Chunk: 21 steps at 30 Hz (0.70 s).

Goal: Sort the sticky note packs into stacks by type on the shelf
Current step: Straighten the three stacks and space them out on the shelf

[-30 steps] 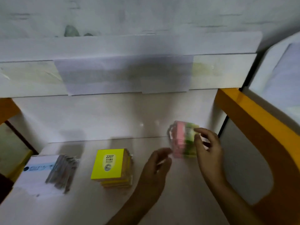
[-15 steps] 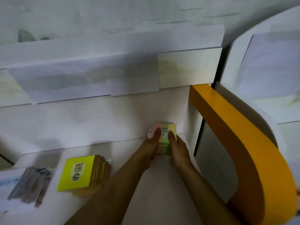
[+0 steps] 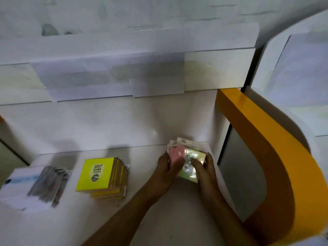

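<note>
Both hands (image 3: 186,167) now fan the pink-green packs (image 3: 188,157) apart.

white shelf (image 3: 159,219) | on it: yellow pack stack (image 3: 102,176), grey packets (image 3: 48,185) on white box (image 3: 19,189)

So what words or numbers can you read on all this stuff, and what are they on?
"2207": on the round label of the top pack of the yellow stack; the smaller print and logo under it are too blurred to read.
Pink and green packs held in the left hand and right hand: a label and header-card print show, too blurred to read.
Grey packets and the white box under them: printing unreadable.
</note>
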Each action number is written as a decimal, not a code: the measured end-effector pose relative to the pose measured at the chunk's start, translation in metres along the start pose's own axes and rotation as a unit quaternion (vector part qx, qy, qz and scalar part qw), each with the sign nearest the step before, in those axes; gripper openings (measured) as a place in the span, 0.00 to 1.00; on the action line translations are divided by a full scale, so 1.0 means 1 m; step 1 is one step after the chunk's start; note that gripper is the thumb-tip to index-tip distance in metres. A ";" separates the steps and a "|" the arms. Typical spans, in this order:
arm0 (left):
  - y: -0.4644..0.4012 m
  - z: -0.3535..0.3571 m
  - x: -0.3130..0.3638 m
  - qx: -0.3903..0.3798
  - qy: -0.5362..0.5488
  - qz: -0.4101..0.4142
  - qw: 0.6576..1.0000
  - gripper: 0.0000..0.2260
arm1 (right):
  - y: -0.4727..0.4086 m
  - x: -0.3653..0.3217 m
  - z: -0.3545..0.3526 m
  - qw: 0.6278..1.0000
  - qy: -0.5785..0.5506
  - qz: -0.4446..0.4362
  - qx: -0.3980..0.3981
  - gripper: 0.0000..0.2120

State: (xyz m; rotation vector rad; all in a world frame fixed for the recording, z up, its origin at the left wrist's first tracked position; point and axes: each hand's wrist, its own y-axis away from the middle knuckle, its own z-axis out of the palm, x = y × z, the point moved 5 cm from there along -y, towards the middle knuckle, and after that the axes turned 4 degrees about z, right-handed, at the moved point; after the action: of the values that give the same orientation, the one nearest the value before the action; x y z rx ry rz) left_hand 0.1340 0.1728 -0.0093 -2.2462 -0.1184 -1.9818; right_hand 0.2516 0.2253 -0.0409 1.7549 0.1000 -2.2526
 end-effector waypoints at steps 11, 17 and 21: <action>0.031 -0.014 -0.036 -0.093 -0.035 0.095 0.990 0.48 | 0.036 0.003 0.004 0.967 0.221 -0.032 -0.119 0.57; 0.038 -0.011 -0.026 -0.080 -0.029 0.144 0.986 0.45 | 0.057 -0.004 0.011 0.961 0.245 -0.010 -0.131 0.42; 0.036 -0.019 -0.024 -0.025 -0.077 0.141 0.987 0.50 | 0.060 -0.007 0.011 0.982 0.167 -0.051 -0.072 0.36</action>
State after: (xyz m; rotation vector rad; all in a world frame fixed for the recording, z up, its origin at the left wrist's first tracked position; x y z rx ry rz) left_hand 0.1173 0.1352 -0.0331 -2.2957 0.2221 -1.6850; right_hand 0.2582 0.1667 -0.0245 2.0696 0.4190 -1.9377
